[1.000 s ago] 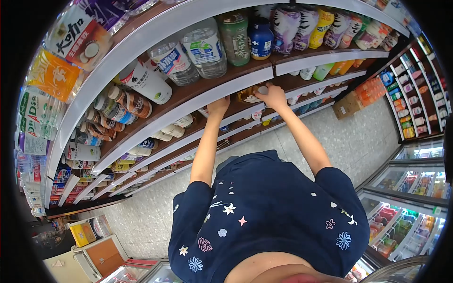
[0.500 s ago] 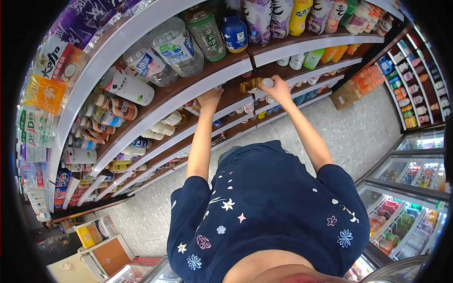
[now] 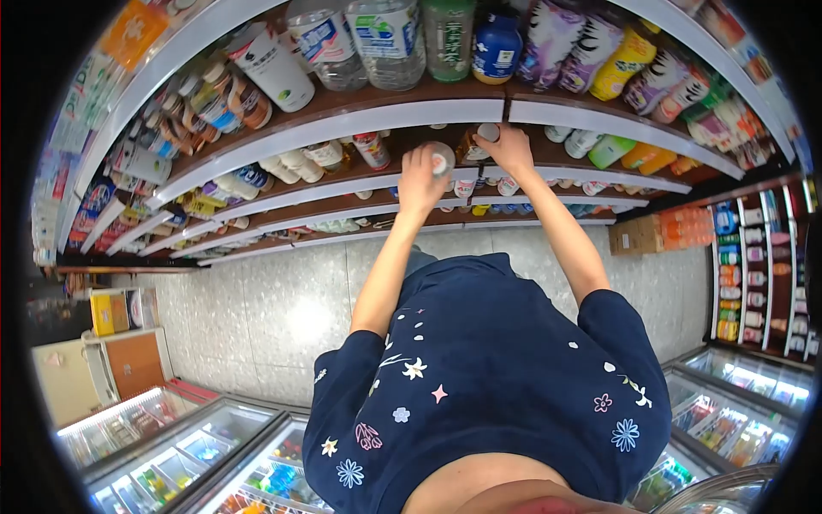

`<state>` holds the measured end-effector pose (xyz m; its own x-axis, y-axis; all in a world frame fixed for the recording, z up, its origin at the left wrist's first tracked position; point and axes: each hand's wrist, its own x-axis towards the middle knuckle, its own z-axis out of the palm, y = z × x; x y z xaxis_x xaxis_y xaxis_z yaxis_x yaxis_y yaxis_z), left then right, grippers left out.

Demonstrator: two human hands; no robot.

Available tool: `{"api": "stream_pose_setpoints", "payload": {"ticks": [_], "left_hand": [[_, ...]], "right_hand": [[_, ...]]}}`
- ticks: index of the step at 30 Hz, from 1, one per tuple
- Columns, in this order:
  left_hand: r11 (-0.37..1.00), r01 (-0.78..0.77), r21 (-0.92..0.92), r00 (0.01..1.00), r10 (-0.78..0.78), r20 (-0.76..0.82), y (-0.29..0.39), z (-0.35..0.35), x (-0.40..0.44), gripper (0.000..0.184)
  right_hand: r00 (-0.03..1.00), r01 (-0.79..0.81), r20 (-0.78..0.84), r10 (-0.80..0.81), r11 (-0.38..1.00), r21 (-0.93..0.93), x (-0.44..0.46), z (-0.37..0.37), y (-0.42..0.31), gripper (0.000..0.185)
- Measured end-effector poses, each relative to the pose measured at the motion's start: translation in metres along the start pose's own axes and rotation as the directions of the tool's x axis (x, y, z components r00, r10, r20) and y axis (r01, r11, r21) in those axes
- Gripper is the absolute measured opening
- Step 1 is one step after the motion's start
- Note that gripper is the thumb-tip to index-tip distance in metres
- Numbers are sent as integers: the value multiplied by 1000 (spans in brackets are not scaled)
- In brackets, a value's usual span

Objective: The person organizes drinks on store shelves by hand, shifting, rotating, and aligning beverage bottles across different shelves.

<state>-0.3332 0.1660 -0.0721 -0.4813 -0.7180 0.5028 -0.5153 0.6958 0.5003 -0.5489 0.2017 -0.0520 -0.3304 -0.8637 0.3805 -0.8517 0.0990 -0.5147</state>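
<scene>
My left hand (image 3: 418, 182) is closed round a white-lidded container (image 3: 443, 158) at the front of the shelf below the big bottles. Its lid faces up with a reddish mark on it, and most of its body is hidden. My right hand (image 3: 512, 149) grips a bottle of amber liquid (image 3: 469, 147) by its white cap, just to the right, at the same shelf. A red-and-white can (image 3: 372, 150) stands on that shelf to the left of my left hand.
On the shelf above stand large clear bottles (image 3: 385, 51), a green bottle (image 3: 449, 43) and a blue bottle (image 3: 497, 51). Cartons (image 3: 635, 236) sit on the floor at right. Glass-topped freezers (image 3: 197, 463) are behind me.
My left hand has come out from the shelf and moved right, now with a white-lidded container in it. My right hand keeps the amber bottle, now more upright. The view has turned.
</scene>
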Motion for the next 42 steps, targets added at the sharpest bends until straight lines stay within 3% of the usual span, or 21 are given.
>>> {"api": "stream_pose_setpoints", "payload": {"ticks": [1,4,5,8,9,12,16,20,21,23,28,29,32,34,36,39,42], "left_hand": [[999,0,-38,1000,0,-8,3,-1,-4,59],[998,18,-58,1000,-19,-11,8,-1,-11,58],[998,26,-49,1000,-27,-8,8,0,-12,59],[997,68,-45,996,-70,-53,8,-10,-14,60],[996,81,-42,995,-83,-62,9,-17,-14,61],[992,124,-29,988,-126,-94,8,-36,-13,64],[984,173,-43,982,-176,-66,-8,-37,-26,64],[982,172,-76,985,-172,18,-26,-38,-38,64],[982,165,-90,986,-161,42,-28,-41,-36,64],[984,121,-127,991,-114,63,-33,-45,-28,64],[981,49,-188,999,-48,11,-36,-52,1,62],[980,28,-197,1000,-27,8,-36,-53,8,61],[974,-22,-224,1000,21,-6,-43,-44,25,57],[972,-4,-237,1000,4,-2,-40,-37,39,56],[959,14,-283,998,3,58,-41,-24,47,57],[955,32,-294,981,26,192,-44,-6,57,56],[963,-131,-237,962,181,203,-44,10,66,57]], "right_hand": [[991,0,133,4,999,-35,7,1,-5,49],[975,209,-62,-212,977,-43,24,28,-9,47],[990,141,14,-141,990,-2,29,32,-8,45],[982,175,75,-173,984,-24,45,55,-4,45],[976,108,185,-116,993,56,50,51,-15,45],[968,129,226,-110,989,-71,62,78,-23,46],[932,115,351,-89,992,-54,67,89,-63,40],[943,248,237,-236,968,-25,73,128,-57,38],[946,313,112,-305,947,-65,76,135,-59,32],[956,285,102,-275,954,-97,84,144,-53,32],[990,123,90,-106,969,-214,59,129,-40,32],[998,63,-11,-65,991,-121,50,132,-29,30],[990,-135,1,138,973,189,10,92,-26,34],[954,-298,35,299,925,236,-28,83,-10,31],[887,-460,147,438,870,179,-72,77,11,32],[776,-624,184,603,777,85,-138,72,26,29],[702,-700,127,701,712,-57,-192,70,21,30]]}}
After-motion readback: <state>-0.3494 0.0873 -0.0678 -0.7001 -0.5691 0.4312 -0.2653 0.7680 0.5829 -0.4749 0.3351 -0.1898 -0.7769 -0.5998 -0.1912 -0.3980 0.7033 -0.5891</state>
